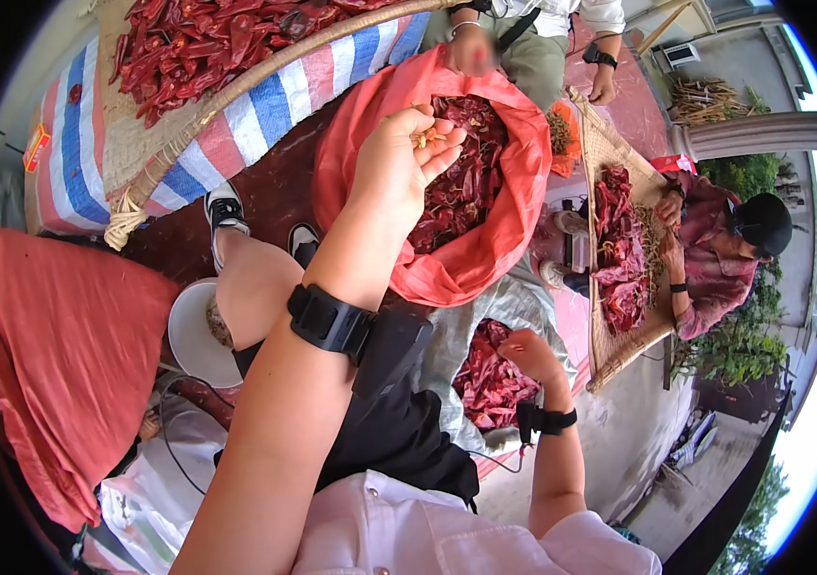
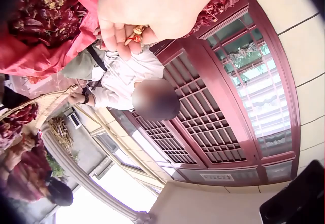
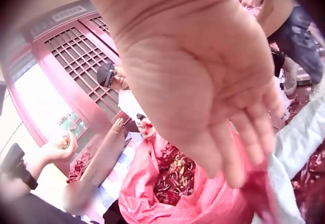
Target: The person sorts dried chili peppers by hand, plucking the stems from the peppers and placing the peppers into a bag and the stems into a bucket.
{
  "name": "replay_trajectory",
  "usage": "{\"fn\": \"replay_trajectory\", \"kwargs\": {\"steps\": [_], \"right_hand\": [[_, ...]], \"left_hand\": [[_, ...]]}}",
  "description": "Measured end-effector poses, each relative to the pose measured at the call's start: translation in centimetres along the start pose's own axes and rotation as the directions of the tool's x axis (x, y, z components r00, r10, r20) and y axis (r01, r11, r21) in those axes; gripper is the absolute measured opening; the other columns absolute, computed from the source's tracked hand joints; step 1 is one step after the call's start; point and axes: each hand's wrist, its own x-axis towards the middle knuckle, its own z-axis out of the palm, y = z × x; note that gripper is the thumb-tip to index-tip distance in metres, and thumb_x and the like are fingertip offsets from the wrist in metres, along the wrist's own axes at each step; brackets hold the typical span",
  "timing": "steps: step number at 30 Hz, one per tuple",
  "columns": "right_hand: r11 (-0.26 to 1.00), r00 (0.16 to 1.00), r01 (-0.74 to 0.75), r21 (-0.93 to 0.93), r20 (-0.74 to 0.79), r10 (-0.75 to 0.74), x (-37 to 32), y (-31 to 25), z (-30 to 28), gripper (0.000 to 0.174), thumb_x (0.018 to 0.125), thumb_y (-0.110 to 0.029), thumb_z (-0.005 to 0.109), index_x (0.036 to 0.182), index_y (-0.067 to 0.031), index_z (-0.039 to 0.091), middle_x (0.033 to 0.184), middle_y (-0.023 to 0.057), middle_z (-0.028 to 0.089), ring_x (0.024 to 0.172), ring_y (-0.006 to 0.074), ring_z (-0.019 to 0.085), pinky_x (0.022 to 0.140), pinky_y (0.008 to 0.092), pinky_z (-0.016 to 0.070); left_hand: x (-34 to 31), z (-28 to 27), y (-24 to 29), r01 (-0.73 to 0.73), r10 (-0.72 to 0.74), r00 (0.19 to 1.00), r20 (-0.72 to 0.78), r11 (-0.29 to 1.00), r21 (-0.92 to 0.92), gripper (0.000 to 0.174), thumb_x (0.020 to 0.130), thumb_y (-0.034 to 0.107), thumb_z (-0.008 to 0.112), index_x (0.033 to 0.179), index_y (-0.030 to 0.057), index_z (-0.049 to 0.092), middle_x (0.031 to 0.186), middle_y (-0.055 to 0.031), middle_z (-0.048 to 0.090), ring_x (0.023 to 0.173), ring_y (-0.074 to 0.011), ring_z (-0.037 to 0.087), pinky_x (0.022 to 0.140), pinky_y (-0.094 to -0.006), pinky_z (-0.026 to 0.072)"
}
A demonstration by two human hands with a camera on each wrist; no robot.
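My left hand (image 1: 404, 153), raised over a large red sack (image 1: 485, 259), has its fingers curled round small yellowish pepper stems (image 2: 136, 32). Dried red peppers (image 1: 466, 192) with pale bits among them fill that sack. My right hand (image 1: 533, 356) is over a grey-green sack (image 1: 547, 297) of dark red peppers (image 1: 490, 383). Its palm shows in the right wrist view, fingers extended downward and loosely bent. A blurred red pepper (image 3: 260, 196) appears just past those fingertips, overlapping the sack edge.
A person (image 1: 748, 240) in a dark cap bends over a woven tray (image 1: 605, 359) of peppers. Another person (image 2: 127, 76) sits behind the red sack. A pepper-filled tray (image 1: 179, 134) lies on striped cloth (image 1: 270, 105). A white bucket (image 1: 193, 340) stands beside my leg.
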Motion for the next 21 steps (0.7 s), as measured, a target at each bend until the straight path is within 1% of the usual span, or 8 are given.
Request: {"fn": "replay_trajectory", "kwargs": {"steps": [3, 5, 10, 15, 16, 19, 20, 21], "right_hand": [[1.000, 0.963, 0.000, -0.001, -0.269, -0.001, 2.9, -5.5, 0.0, 0.013, 0.073, -0.010, 0.060, 0.081, -0.0007, 0.063, 0.074, 0.0157, 0.059, 0.078, 0.0341, 0.056, 0.072, 0.0382, 0.0446], [0.980, 0.914, 0.139, 0.143, -0.400, -0.071, 7.1, -8.5, 0.6, 0.015, 0.073, -0.012, 0.060, 0.084, -0.0014, 0.063, 0.084, 0.0165, 0.059, 0.084, 0.0327, 0.055, 0.074, 0.0378, 0.0438], [0.956, 0.867, 0.256, -0.143, -0.404, -0.293, 20.3, -6.9, 4.9, 0.025, 0.075, -0.017, 0.058, 0.097, -0.0058, 0.062, 0.111, 0.0143, 0.054, 0.105, 0.0310, 0.049, 0.089, 0.0367, 0.0395], [0.967, 0.963, -0.052, -0.250, -0.271, -0.018, 23.4, -7.2, 6.8, 0.034, 0.076, -0.024, 0.056, 0.108, -0.0115, 0.061, 0.129, 0.0090, 0.044, 0.118, 0.0276, 0.040, 0.101, 0.0502, 0.0239], [0.973, 0.954, -0.043, -0.225, -0.298, -0.027, 23.3, -6.7, 6.9, 0.032, 0.076, -0.023, 0.058, 0.105, -0.0112, 0.062, 0.127, 0.0089, 0.047, 0.118, 0.0264, 0.042, 0.101, 0.0556, 0.0207], [0.995, 0.933, 0.062, -0.076, -0.350, -0.084, 22.2, -5.4, 4.9, 0.028, 0.075, -0.024, 0.060, 0.098, -0.0096, 0.065, 0.119, 0.0094, 0.054, 0.113, 0.0257, 0.047, 0.101, 0.0524, 0.0224], [0.982, 0.844, 0.181, 0.060, -0.522, -0.124, 21.6, -5.2, 4.4, 0.022, 0.072, -0.020, 0.064, 0.090, -0.0065, 0.067, 0.098, 0.0104, 0.064, 0.096, 0.0239, 0.059, 0.092, 0.0448, 0.0377], [0.911, 0.816, 0.226, 0.346, -0.578, 0.017, 20.6, -5.9, 3.5, 0.015, 0.072, -0.011, 0.067, 0.084, -0.0023, 0.066, 0.079, 0.0072, 0.066, 0.072, 0.0169, 0.062, 0.070, 0.0296, 0.0481]], "left_hand": [[-0.2, 0.3, 0.0, 0.003, -0.003, 1.000, -0.022, 1.000, 0.004, 0.015, 0.080, 0.012, 0.052, 0.093, 0.0057, 0.049, 0.080, -0.0075, 0.058, 0.080, -0.0218, 0.060, 0.077, -0.0331, 0.0478], [-0.2, 0.2, 0.0, 0.005, -0.005, 0.999, -0.044, 1.000, 0.011, 0.015, 0.080, 0.011, 0.051, 0.094, 0.0058, 0.049, 0.080, -0.0077, 0.058, 0.080, -0.0220, 0.060, 0.077, -0.0334, 0.0478], [0.3, 0.5, 0.4, 0.001, 0.001, 0.997, -0.078, 1.000, 0.021, 0.015, 0.078, 0.010, 0.053, 0.093, 0.0070, 0.051, 0.081, -0.0077, 0.058, 0.084, -0.0232, 0.059, 0.080, -0.0354, 0.0467], [0.6, 0.7, 0.2, -0.013, 0.015, 0.998, -0.057, 0.999, 0.036, 0.014, 0.079, 0.010, 0.053, 0.093, 0.0073, 0.051, 0.082, -0.0073, 0.058, 0.086, -0.0229, 0.059, 0.080, -0.0339, 0.0460], [0.5, 0.7, 0.2, -0.015, 0.017, 0.999, -0.045, 0.999, 0.043, 0.014, 0.079, 0.011, 0.053, 0.092, 0.0075, 0.051, 0.081, -0.0071, 0.058, 0.086, -0.0228, 0.059, 0.080, -0.0337, 0.0460], [0.3, 1.0, 0.2, -0.005, 0.007, 0.999, -0.041, 0.999, 0.051, 0.013, 0.080, 0.010, 0.051, 0.092, 0.0075, 0.051, 0.081, -0.0068, 0.057, 0.086, -0.0225, 0.059, 0.080, -0.0336, 0.0459], [0.3, 0.9, 0.2, -0.004, 0.006, 0.999, -0.036, 0.999, 0.049, 0.013, 0.080, 0.010, 0.051, 0.092, 0.0075, 0.051, 0.081, -0.0068, 0.057, 0.086, -0.0225, 0.059, 0.080, -0.0336, 0.0459], [0.4, 0.7, 0.2, 0.001, -0.001, 1.000, -0.003, 0.997, 0.075, 0.011, 0.081, 0.012, 0.053, 0.090, 0.0076, 0.052, 0.080, -0.0064, 0.057, 0.084, -0.0217, 0.059, 0.079, -0.0337, 0.0466]]}}
